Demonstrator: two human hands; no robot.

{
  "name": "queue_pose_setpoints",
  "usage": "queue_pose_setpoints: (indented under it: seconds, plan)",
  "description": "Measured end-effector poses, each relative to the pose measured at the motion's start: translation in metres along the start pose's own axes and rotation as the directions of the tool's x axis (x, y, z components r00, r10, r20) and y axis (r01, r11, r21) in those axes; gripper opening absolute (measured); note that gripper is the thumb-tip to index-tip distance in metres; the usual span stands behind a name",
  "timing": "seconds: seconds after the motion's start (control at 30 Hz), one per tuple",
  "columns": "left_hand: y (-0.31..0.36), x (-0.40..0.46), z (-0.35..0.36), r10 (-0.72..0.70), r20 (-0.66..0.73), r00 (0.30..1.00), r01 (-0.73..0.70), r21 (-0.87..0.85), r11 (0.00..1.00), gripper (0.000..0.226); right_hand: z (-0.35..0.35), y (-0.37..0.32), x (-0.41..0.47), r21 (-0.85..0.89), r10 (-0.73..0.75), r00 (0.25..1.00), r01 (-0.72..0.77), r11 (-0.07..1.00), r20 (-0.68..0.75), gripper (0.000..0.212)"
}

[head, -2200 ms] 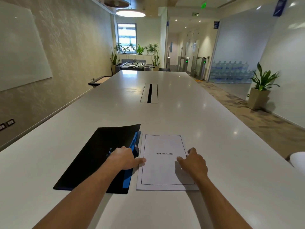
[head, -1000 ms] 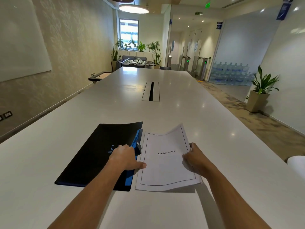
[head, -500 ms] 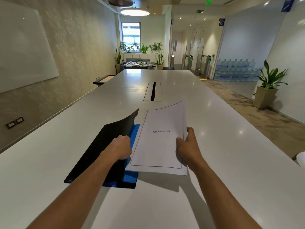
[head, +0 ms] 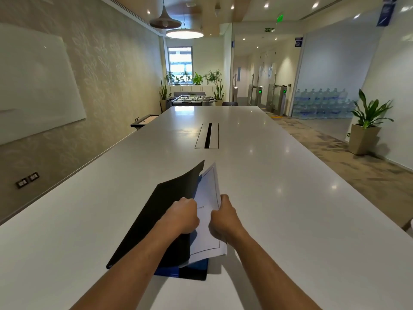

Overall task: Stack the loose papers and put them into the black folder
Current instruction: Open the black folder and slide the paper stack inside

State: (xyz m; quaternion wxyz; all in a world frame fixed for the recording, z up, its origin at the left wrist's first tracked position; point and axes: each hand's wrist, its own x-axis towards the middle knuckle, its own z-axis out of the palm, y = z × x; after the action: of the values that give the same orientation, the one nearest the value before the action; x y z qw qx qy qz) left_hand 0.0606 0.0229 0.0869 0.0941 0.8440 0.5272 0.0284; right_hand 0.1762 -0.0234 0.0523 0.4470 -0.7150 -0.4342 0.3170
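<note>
Near the front edge of the long white surface [head: 279, 198], the black folder [head: 156, 220] lies with its back panel flat and its front cover raised at a slant, so that the opening faces right. The left hand [head: 182, 217] is clenched on the right edge of that raised cover and props it up. The right hand [head: 223, 217] grips the stack of papers [head: 206, 220] by its right margin, thumb on top, and holds the sheets tilted over the opening; their left part already lies under the lifted cover, while the right strip and the near corner show beyond it. A blue inner pocket [head: 169, 270] shows at the folder's near end, just under the sheets' near corner. The papers look squared into one stack, so the stacking seems done and the step in hand is the insertion, about half made. The next move would call for sliding the stack further left towards the spine while keeping the cover lifted, then laying the sheets flat on the back panel, perhaps tucked into the blue pocket, though whether they are meant to go in it cannot be told. After that the right hand would need to let go before the cover is lowered. The sheets are thin and bend easily, so a near corner could catch on the pocket's edge if pushed in at an angle.
</note>
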Motion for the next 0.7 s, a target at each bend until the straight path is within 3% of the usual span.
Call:
queue_pose_setpoints:
  seconds: [0.13,0.3,0.43,0.53,0.63,0.7]
  plan:
    - [0.023,-0.003,-0.002,0.065,-0.038,0.997,-0.067,-0.053,0.996,0.030,0.014,0.008,0.002,0.096,0.006,0.995,-0.016,0.995,0.099,0.049]
    - [0.038,0.000,-0.002,0.094,-0.055,0.994,-0.098,-0.066,0.993,0.023,0.015,0.019,0.005,-0.180,-0.090,0.965,0.137,0.974,0.245,0.043]
    - [0.041,-0.002,0.004,0.130,-0.027,0.991,-0.131,-0.050,0.990,0.026,0.013,0.023,0.009,-0.376,-0.097,0.967,0.183,0.908,0.237,0.035]
    - [0.038,-0.001,0.007,0.137,-0.021,0.990,-0.139,-0.133,0.981,0.031,0.004,0.032,0.010,-0.563,-0.177,0.983,0.178,0.807,0.056,0.034]
    - [0.038,0.003,0.015,0.133,-0.020,0.991,-0.134,-0.164,0.977,0.044,-0.011,0.038,0.009,-0.555,-0.256,0.947,0.109,0.825,-0.195,0.034]
    - [0.040,0.004,0.022,0.145,-0.044,0.988,-0.150,-0.140,0.979,0.050,-0.020,0.042,0.010,-0.526,-0.281,0.915,0.094,0.846,-0.290,0.037]
